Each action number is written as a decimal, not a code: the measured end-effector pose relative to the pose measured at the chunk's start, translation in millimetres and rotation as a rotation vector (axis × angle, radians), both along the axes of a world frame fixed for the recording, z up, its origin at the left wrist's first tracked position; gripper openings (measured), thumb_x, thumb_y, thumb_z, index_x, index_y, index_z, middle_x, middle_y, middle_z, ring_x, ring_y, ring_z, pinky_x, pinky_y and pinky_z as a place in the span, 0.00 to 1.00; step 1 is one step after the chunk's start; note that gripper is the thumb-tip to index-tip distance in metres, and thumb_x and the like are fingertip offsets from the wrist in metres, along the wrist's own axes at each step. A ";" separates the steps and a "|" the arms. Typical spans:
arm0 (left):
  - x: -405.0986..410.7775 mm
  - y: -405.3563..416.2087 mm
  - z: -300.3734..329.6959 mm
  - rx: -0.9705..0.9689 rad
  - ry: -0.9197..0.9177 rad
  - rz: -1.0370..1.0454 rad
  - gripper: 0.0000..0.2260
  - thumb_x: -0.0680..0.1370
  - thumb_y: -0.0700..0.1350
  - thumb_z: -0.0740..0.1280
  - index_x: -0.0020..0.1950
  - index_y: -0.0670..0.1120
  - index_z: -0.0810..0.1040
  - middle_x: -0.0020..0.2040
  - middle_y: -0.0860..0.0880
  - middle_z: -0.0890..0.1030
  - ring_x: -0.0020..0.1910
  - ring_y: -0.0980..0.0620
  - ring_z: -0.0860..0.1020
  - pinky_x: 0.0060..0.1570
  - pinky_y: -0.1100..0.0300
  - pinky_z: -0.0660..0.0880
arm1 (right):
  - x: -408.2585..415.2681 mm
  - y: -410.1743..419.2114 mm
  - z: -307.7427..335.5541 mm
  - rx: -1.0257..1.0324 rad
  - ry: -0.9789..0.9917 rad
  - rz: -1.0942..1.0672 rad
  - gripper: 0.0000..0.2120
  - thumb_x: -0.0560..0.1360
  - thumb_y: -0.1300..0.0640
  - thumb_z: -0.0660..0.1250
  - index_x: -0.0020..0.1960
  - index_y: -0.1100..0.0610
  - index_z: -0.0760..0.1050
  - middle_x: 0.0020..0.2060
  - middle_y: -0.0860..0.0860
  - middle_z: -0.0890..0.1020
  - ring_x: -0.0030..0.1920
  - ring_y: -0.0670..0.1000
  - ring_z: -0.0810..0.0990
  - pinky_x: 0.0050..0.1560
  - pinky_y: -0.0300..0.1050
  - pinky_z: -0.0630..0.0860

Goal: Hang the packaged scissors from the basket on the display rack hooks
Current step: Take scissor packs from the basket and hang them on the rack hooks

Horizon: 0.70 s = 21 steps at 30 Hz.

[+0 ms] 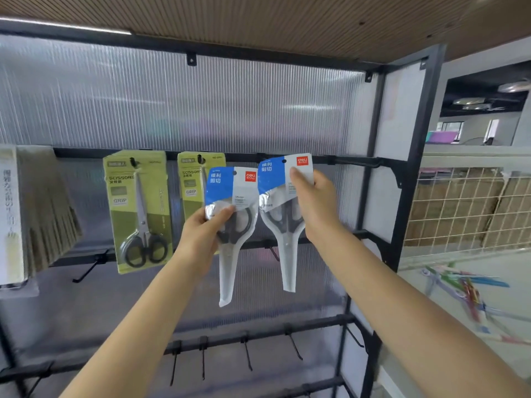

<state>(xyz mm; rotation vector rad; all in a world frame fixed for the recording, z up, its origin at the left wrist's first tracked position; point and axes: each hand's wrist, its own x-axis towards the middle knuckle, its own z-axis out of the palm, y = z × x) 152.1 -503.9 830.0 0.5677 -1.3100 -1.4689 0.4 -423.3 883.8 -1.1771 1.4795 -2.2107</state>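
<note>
I hold one blue-and-white scissors pack in each hand in front of the display rack. My left hand (201, 234) grips the left pack (232, 254) at its middle, thumb across the front. My right hand (313, 202) pinches the right pack (283, 225) near its top, and that pack's hanging hole sits level with the rack's upper bar (353, 161). Two green carded scissors packs hang from hooks on that bar: a full one (138, 211) and one (191, 182) partly hidden behind my left pack. The basket is out of view.
Bare black hooks (247, 354) stick out from the lower bar, and one more (89, 268) from the middle bar at left. Stacked brown goods (43, 214) hang at far left. A white wire grid (459, 208) and coloured items (465, 288) lie to the right.
</note>
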 end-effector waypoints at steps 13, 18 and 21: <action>1.9 -12.1 -2.7 0.018 -0.017 0.013 0.04 0.76 0.43 0.68 0.49 0.46 0.77 0.46 0.46 0.82 0.46 0.46 0.79 0.51 0.46 0.76 | -14.0 -34.7 -9.2 0.076 -0.050 -0.030 0.05 0.77 0.56 0.64 0.45 0.56 0.75 0.38 0.48 0.80 0.39 0.46 0.79 0.40 0.41 0.74; 3.3 -22.1 -3.2 0.021 -0.025 0.025 0.02 0.76 0.43 0.68 0.47 0.46 0.76 0.45 0.47 0.81 0.44 0.47 0.80 0.44 0.48 0.78 | -26.9 -58.4 -10.6 0.143 0.041 -0.067 0.06 0.78 0.54 0.63 0.43 0.54 0.73 0.39 0.48 0.78 0.42 0.48 0.77 0.42 0.43 0.73; 3.3 -28.2 -5.2 0.030 -0.042 0.030 0.03 0.76 0.43 0.68 0.47 0.46 0.76 0.44 0.46 0.81 0.44 0.46 0.79 0.41 0.49 0.78 | -32.0 -73.0 -4.8 0.179 0.114 -0.090 0.07 0.78 0.55 0.63 0.42 0.54 0.73 0.40 0.50 0.78 0.43 0.49 0.76 0.38 0.40 0.71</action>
